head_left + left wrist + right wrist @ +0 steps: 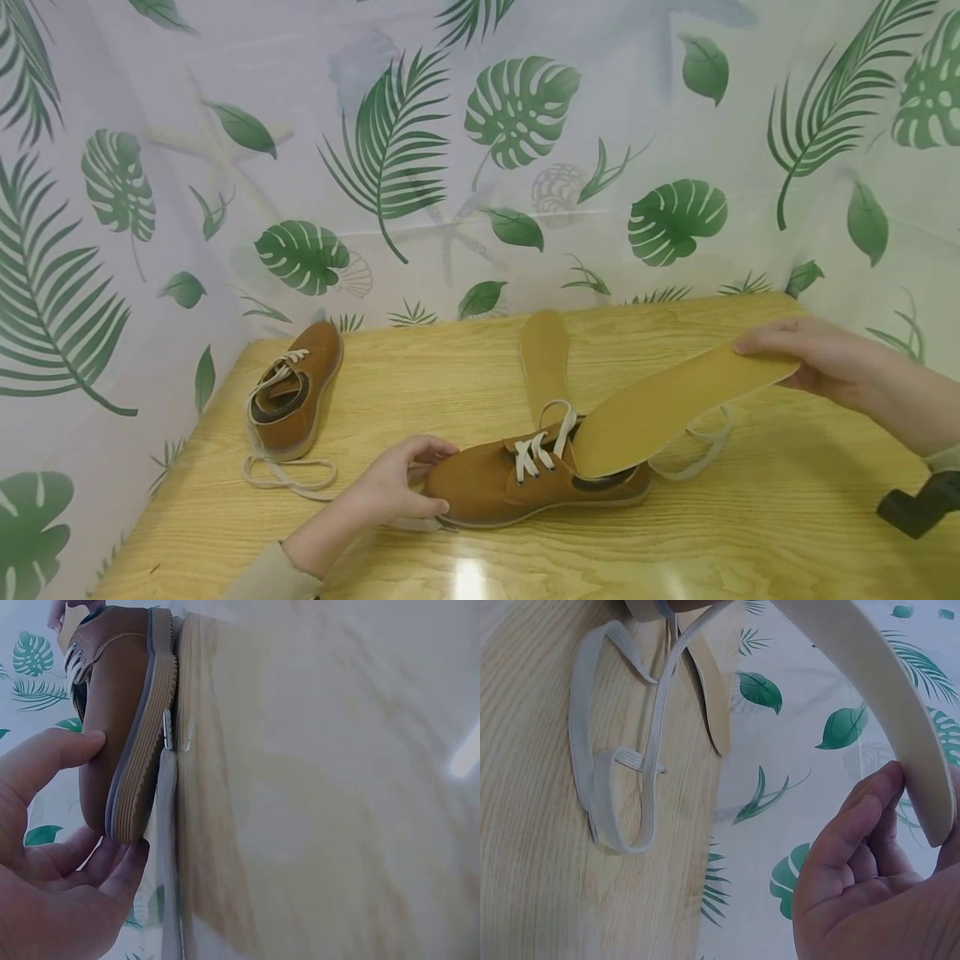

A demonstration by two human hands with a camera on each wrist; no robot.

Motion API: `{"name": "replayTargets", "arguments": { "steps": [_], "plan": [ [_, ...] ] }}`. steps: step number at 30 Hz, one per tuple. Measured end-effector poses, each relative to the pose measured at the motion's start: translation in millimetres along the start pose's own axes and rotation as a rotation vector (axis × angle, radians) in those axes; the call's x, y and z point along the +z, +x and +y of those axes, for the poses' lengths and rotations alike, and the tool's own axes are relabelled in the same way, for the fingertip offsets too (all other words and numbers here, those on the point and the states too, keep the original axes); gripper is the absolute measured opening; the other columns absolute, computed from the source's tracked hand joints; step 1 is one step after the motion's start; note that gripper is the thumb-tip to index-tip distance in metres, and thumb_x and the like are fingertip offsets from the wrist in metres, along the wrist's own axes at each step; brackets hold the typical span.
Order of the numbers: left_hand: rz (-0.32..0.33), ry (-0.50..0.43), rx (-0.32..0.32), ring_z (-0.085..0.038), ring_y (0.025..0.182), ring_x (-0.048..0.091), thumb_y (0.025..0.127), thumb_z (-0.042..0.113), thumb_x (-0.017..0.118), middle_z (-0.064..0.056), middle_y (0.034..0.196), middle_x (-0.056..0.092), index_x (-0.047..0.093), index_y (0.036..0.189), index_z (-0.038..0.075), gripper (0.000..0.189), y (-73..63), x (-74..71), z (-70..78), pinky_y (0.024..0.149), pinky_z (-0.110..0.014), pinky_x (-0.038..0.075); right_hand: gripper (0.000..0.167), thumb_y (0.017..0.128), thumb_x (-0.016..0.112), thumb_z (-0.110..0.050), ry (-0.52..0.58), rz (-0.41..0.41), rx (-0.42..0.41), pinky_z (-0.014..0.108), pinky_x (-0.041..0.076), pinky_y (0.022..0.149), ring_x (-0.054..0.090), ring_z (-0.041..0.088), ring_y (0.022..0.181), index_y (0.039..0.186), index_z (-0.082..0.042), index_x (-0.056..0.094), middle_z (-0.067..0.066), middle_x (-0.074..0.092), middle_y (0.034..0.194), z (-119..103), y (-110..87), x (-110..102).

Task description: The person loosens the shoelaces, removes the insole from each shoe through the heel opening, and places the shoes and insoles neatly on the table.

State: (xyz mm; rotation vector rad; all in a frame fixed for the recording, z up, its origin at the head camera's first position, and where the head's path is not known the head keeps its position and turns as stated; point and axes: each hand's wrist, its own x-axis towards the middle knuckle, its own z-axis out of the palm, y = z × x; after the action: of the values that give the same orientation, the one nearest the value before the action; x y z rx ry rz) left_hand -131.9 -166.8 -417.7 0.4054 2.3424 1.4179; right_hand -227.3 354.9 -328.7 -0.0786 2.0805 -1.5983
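A brown lace-up shoe (480,479) lies on the table with its toe to the left. My left hand (390,487) grips that toe, thumb on the near side and fingers round the far side; the left wrist view shows the thumb on the upper and fingertips at the sole (139,787). In my right hand (832,362) a tan insole (675,400) is pinched by one end. The insole slants down to the left, its other end at the shoe's opening. How deep that end sits inside is hidden. Pale laces (649,750) trail on the table beyond the heel.
Behind the shoe a second insole (545,354) lies flat on the wooden table (420,367). Another brown shoe (303,392) stands at the back left, its lace loose in front. A leaf-patterned cloth (420,275) rises behind the table and along both sides.
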Motion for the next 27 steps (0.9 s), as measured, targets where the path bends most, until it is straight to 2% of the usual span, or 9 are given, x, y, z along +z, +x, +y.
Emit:
{"name": "replayTargets", "arguments": {
  "steps": [11,18,23,27],
  "plan": [
    [-0.013,-0.003,-0.001,-0.041,0.139,0.055,0.083,-0.004,0.082,-0.018,0.144,0.059,0.058,0.142,0.002,0.064,1.7,-2.4,-0.8,0.123,-0.054,0.045,0.037,0.108,0.054,-0.011,0.024,0.022,-0.013,0.022,0.064,0.079,0.075,0.003,0.085,0.089,-0.029,0.08,-0.015,0.077,0.091,2,-4.0,-7],
    [-0.026,-0.029,0.007,-0.042,0.142,0.052,0.085,-0.004,0.081,-0.019,0.147,0.057,0.056,0.145,0.003,0.065,-0.1,-8.3,-1.7,0.124,-0.053,0.044,0.032,0.108,0.056,-0.015,0.004,0.077,0.032,0.027,0.065,0.08,0.074,0.003,0.087,0.089,-0.031,0.077,-0.018,0.076,0.092,3,-5.0,-11],
    [-0.035,-0.055,0.005,-0.044,0.145,0.049,0.087,-0.006,0.08,-0.022,0.151,0.054,0.055,0.146,0.0,0.065,-1.9,-14.4,-3.5,0.124,-0.048,0.046,0.032,0.108,0.055,-0.013,0.04,0.049,0.005,0.023,0.065,0.08,0.075,0.003,0.087,0.09,-0.028,0.077,-0.016,0.076,0.093,6,-6.1,-13],
    [-0.041,-0.058,0.006,-0.046,0.146,0.047,0.088,-0.006,0.078,-0.024,0.152,0.053,0.053,0.146,-0.003,0.064,-2.3,-17.7,-4.3,0.123,-0.044,0.047,0.035,0.108,0.054,-0.01,0.059,0.008,-0.019,0.024,0.066,0.081,0.076,0.004,0.088,0.092,-0.027,0.08,-0.014,0.078,0.095,9,-6.8,-14]
  ]
}}
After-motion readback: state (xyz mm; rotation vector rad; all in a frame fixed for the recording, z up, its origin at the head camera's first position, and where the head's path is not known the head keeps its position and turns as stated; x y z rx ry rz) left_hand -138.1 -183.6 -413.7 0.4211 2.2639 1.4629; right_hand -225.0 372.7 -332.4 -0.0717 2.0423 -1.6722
